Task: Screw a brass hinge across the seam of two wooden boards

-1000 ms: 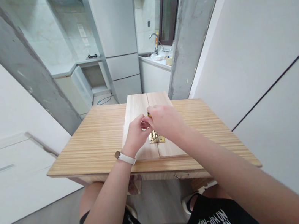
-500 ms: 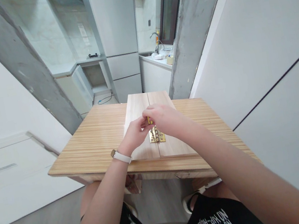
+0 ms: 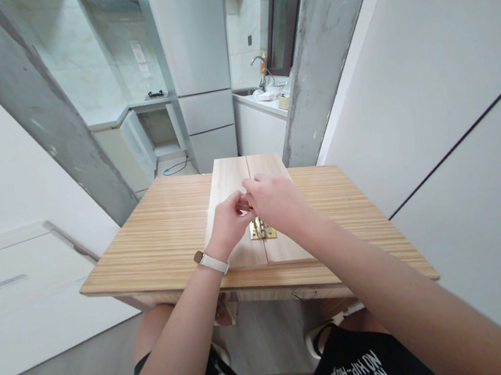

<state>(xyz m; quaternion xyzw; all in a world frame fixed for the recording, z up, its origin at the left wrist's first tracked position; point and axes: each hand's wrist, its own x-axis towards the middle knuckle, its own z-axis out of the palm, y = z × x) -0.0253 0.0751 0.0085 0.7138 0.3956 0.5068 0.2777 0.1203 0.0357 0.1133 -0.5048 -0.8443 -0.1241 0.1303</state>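
Observation:
Two pale wood boards (image 3: 229,178) lie side by side on the striped wooden table (image 3: 163,241). A small brass hinge (image 3: 264,231) sits across their seam. My right hand (image 3: 278,203) is closed around a small yellow tool (image 3: 248,195), held upright just above the hinge; most of the tool is hidden by the fingers. My left hand (image 3: 227,220), with a white watch on its wrist, pinches its fingertips against the tool's lower end. Whether a screw is between them cannot be seen.
A grey concrete pillar (image 3: 37,108) rises behind the table on the left and another pillar (image 3: 326,38) on the right. A white wall (image 3: 446,88) runs close along the table's right side. A kitchen with a fridge (image 3: 196,61) lies beyond.
Both hands stayed over the hinge. The right hand shifted slightly around the yellow tool and the left fingertips closed in on it; the view wobbled a little.

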